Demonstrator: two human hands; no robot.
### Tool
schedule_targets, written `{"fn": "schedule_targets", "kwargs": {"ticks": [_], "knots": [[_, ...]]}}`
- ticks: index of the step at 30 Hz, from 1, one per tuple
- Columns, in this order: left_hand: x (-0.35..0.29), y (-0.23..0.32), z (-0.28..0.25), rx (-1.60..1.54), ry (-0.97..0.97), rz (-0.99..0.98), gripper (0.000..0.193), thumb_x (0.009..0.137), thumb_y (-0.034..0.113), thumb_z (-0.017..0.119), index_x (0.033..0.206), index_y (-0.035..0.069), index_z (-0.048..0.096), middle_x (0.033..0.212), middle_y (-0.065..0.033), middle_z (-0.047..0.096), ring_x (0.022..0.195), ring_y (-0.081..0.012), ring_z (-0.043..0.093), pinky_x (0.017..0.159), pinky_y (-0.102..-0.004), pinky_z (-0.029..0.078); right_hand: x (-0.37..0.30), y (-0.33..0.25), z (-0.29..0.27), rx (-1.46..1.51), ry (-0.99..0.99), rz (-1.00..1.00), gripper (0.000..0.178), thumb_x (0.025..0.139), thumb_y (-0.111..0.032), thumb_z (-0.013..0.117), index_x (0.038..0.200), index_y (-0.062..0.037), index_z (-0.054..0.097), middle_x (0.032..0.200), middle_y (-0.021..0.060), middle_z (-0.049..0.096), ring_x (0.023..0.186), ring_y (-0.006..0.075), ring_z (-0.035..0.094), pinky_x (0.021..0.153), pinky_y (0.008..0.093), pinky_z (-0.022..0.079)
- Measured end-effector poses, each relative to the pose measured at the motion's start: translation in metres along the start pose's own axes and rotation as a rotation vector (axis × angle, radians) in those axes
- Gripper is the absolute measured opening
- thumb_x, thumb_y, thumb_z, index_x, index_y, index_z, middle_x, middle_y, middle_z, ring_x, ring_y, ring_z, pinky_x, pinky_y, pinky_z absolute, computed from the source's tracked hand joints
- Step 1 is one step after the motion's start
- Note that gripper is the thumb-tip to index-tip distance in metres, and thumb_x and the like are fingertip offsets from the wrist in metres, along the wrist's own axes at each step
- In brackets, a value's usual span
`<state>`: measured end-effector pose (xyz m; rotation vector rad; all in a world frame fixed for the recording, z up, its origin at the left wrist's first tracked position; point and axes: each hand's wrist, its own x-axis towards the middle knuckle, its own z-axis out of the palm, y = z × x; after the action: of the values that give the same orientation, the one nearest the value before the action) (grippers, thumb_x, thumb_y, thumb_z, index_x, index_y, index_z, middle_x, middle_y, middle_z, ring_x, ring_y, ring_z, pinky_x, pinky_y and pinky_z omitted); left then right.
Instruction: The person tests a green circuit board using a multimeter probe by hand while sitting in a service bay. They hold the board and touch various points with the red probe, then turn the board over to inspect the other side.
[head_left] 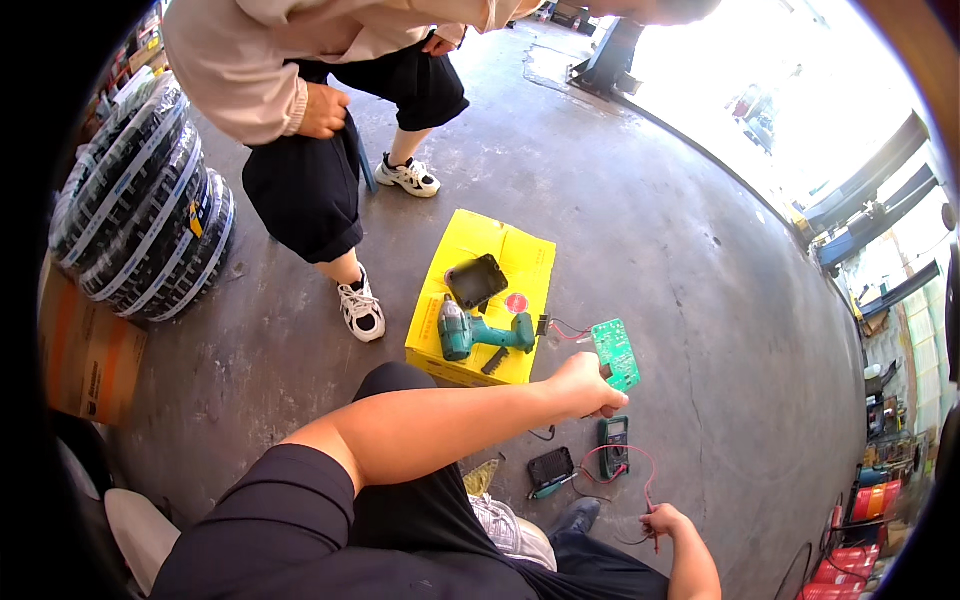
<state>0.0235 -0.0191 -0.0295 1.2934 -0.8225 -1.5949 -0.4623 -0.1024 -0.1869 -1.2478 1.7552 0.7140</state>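
My left hand (585,385) is shut on the lower edge of a green circuit board (615,353), held up over the floor with red and black wires trailing from it. My right hand (663,520) pinches a thin red test lead (640,470) near the floor. The lead runs to a small dark multimeter (613,444) lying on the concrete. Beside it lies a black battery-like block (550,467). Just beyond my left hand a teal cordless drill (480,333) and a black cover (476,281) rest on a flattened yellow cardboard box (490,250).
Another person (320,110) in a pale top, dark shorts and white sneakers stands bent over behind the yellow box. Stacked wrapped tyres (150,210) and a brown carton (85,350) stand at left. Red containers (870,500) sit at the far right.
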Motion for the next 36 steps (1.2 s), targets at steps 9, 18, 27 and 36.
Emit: {"fn": "schedule_targets", "kwargs": {"ticks": [9, 18, 27, 36], "knots": [[0.004, -0.003, 0.002, 0.097, -0.048, -0.034, 0.017, 0.084, 0.011, 0.076, 0.096, 0.003, 0.067, 0.081, -0.0054, 0.07, 0.07, -0.0135, 0.068, 0.061, -0.0281, 0.053, 0.04, 0.029, -0.008, -0.123, 0.276, -0.042, 0.012, 0.086, -0.015, 0.07, 0.087, -0.003, 0.074, 0.076, 0.0082, 0.074, 0.066, 0.0183, 0.072, 0.055, 0.0332, 0.056], [0.007, 0.001, 0.006, 0.131, -0.048, -0.054, 0.022, 0.084, 0.012, 0.077, 0.1, 0.003, 0.066, 0.085, -0.0068, 0.071, 0.074, -0.0139, 0.069, 0.063, -0.0274, 0.054, 0.059, 0.014, -0.012, -0.569, 0.178, -0.119, 0.016, 0.083, -0.017, 0.072, 0.086, -0.001, 0.072, 0.081, 0.012, 0.074, 0.066, 0.0227, 0.072, 0.059, 0.0363, 0.058], [0.003, 0.003, 0.001, 0.132, -0.078, 0.02, 0.014, 0.087, 0.013, 0.076, 0.092, 0.005, 0.067, 0.079, -0.0052, 0.07, 0.069, -0.0121, 0.066, 0.061, -0.0272, 0.052, 0.089, 0.025, -0.022, -1.485, -0.075, -0.363, 0.022, 0.082, -0.04, 0.07, 0.085, -0.0188, 0.075, 0.09, 0.0048, 0.073, 0.083, 0.024, 0.071, 0.07, 0.0383, 0.057], [0.004, -0.003, 0.002, 0.042, -0.094, 0.007, 0.016, 0.087, 0.012, 0.076, 0.095, 0.004, 0.065, 0.082, -0.0064, 0.07, 0.071, -0.0128, 0.066, 0.062, -0.0271, 0.052, 0.095, 0.035, -0.024, -1.022, 0.221, 0.01, 0.037, 0.065, -0.026, 0.083, 0.098, -0.009, 0.077, 0.109, 0.0145, 0.073, 0.105, 0.0281, 0.07, 0.091, 0.037, 0.056]]}}
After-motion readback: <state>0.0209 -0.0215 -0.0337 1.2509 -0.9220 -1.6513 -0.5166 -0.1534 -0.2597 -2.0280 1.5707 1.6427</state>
